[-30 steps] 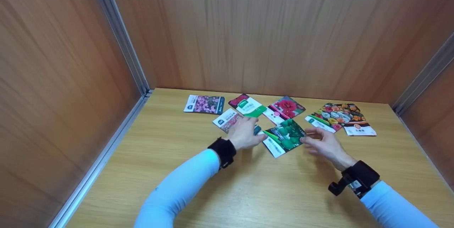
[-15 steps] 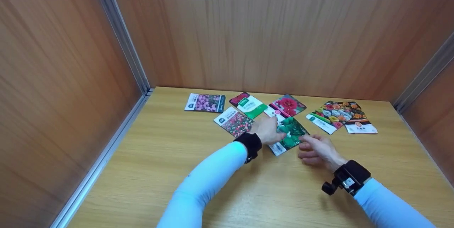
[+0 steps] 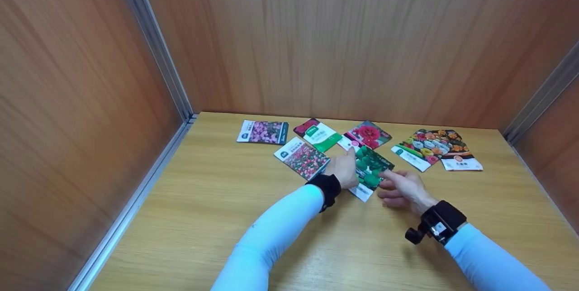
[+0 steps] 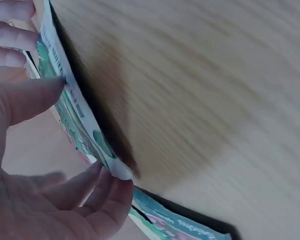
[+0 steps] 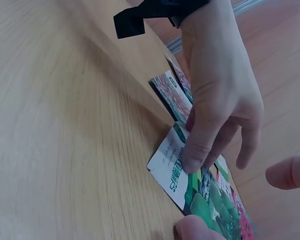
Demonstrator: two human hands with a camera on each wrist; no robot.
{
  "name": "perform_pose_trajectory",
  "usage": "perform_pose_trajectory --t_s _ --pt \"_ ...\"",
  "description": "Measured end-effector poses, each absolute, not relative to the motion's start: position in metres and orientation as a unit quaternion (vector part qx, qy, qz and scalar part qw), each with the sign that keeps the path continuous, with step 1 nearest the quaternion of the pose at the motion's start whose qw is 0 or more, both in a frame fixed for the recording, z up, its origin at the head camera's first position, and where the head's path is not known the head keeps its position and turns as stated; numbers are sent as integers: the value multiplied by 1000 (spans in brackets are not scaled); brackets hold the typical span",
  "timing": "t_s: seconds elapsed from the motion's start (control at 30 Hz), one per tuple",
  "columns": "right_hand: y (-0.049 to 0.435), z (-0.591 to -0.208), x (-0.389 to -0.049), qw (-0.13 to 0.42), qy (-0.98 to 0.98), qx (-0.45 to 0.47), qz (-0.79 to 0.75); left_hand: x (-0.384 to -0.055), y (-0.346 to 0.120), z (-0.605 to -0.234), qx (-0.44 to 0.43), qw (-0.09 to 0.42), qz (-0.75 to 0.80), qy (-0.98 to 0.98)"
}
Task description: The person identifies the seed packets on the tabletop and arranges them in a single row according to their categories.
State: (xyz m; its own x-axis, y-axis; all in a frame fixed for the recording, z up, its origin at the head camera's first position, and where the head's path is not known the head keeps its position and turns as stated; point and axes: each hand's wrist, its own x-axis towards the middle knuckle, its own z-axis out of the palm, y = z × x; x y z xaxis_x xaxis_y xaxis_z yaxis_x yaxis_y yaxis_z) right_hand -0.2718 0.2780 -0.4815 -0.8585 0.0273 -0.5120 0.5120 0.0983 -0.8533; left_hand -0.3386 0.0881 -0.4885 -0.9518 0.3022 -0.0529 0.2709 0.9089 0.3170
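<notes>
A green seed packet (image 3: pixel 373 164) with a leafy picture and a white label strip lies at the front middle of the group. My left hand (image 3: pixel 344 169) grips its left side; in the left wrist view the thumb (image 4: pixel 37 97) lies on the packet and the curled fingertips (image 4: pixel 117 192) meet its lower corner. That packet looks slightly raised at this edge. At the right side is my right hand (image 3: pixel 405 189), its thumb (image 5: pixel 197 227) by the packet's edge and a finger (image 5: pixel 290 172) held apart from it. Whether the thumb touches is hard to tell.
A pink-flower packet (image 3: pixel 302 157) lies just left of the left hand. Behind are a purple-flower packet (image 3: pixel 264 132), a green-and-white one (image 3: pixel 319 135) and a red-flower one (image 3: pixel 367 135). Two overlapping packets (image 3: pixel 427 146) lie right. Wood panels (image 3: pixel 339 42) enclose the table (image 3: pixel 181 227).
My left hand has moved right, from over the pink-flower packet onto the green one. The green packet has turned and shifted slightly right. My right hand has come slightly left.
</notes>
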Motion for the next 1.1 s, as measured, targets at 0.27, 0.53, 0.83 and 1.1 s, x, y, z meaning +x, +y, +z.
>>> perform_pose_trajectory --t_s 0.27,0.53,0.83,1.1 --pt "277 -491 -275 191 670 211 -686 -341 77 -491 110 99 231 962" --pt "266 -493 -278 184 689 211 -669 -334 71 -482 107 143 318 931" --pt "259 -489 -275 155 741 160 -633 -334 54 -482 127 146 380 904" --pt "256 -486 -275 123 782 129 -597 -330 40 -478 130 166 424 881"
